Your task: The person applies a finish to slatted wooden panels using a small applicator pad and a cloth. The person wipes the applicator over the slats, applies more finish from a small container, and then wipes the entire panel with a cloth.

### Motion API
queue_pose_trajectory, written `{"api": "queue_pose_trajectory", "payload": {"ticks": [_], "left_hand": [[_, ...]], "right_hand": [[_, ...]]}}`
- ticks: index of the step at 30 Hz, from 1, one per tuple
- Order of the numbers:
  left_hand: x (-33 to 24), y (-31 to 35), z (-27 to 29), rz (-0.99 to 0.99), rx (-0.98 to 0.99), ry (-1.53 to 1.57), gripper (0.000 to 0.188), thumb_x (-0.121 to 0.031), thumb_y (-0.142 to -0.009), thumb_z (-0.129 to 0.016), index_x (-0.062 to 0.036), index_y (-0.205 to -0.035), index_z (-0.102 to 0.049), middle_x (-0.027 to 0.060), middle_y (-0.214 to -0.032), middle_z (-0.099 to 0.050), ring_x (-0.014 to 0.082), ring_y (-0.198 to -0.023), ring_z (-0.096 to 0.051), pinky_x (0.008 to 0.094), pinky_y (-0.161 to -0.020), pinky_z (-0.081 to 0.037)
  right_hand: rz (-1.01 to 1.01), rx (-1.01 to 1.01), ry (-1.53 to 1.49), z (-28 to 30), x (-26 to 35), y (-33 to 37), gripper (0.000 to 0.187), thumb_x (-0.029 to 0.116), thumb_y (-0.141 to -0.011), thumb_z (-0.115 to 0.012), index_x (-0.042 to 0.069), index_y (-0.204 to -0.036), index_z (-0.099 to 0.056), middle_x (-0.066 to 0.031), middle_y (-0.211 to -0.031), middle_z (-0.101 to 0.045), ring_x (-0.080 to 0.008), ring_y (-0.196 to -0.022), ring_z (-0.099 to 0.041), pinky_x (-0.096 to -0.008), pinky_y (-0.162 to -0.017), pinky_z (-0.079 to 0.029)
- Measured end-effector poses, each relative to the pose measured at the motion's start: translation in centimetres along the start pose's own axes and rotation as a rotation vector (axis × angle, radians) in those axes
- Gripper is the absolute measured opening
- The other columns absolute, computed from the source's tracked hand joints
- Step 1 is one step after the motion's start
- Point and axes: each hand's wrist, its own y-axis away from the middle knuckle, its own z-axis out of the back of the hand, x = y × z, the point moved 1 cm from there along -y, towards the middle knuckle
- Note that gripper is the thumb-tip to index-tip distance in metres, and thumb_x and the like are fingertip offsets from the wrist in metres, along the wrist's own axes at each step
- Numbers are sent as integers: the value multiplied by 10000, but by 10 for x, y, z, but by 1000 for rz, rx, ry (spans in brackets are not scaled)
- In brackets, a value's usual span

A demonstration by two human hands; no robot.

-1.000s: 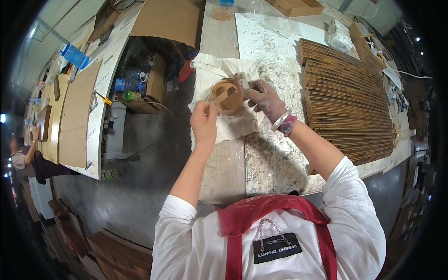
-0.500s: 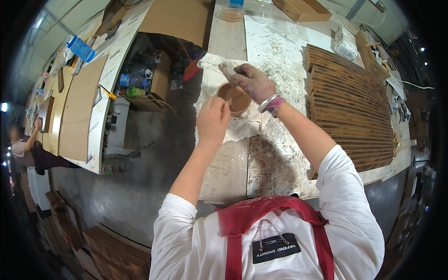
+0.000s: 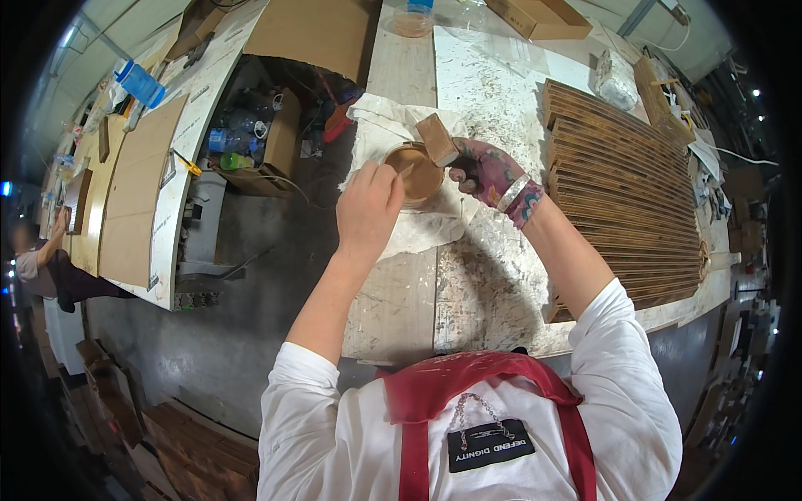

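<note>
Brown-faced block (image 3: 435,139) tilts over the right edge of a tub (image 3: 428,203), right hand's (image 3: 489,173) grip closed on it; left hand (image 3: 368,206) pinches what seems a thin strip (image 3: 408,169). Brown liquid (image 3: 424,184) left inside suggests unfinished work.

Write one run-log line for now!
left hand: by jar, grip unclear | right hand: gloved, holding brown block | jar: brown inside, on white cloth | brown slats: at right
</note>
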Motion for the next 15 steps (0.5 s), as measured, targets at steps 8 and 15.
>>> {"api": "queue_pose_trajectory", "payload": {"ticks": [8, 15], "left_hand": [[-8, -10, 7, -2, 21, 45, 80, -76, -839, -652, -50, -846, -577, 97, -820, -547, 301, -771, -582, 411, -656, -471], [-11, -14, 12, -72, 64, -17, 73, -81, -836, -651, -61, -866, -587, 90, -831, -550, 295, -776, -586, 403, -655, -484]], "right_hand": [[-91, 74, -332, 14, -9, 16, 209, 222, -983, -520, 43, -1070, -585, -80, -864, -639, -125, -610, -536, -219, -447, -395], [288, -148, 477, 1, -8, 21, 348, 297, -880, -664, 26, -1096, -628, -55, -887, -658, -133, -752, -620, -260, -634, -493]]}}
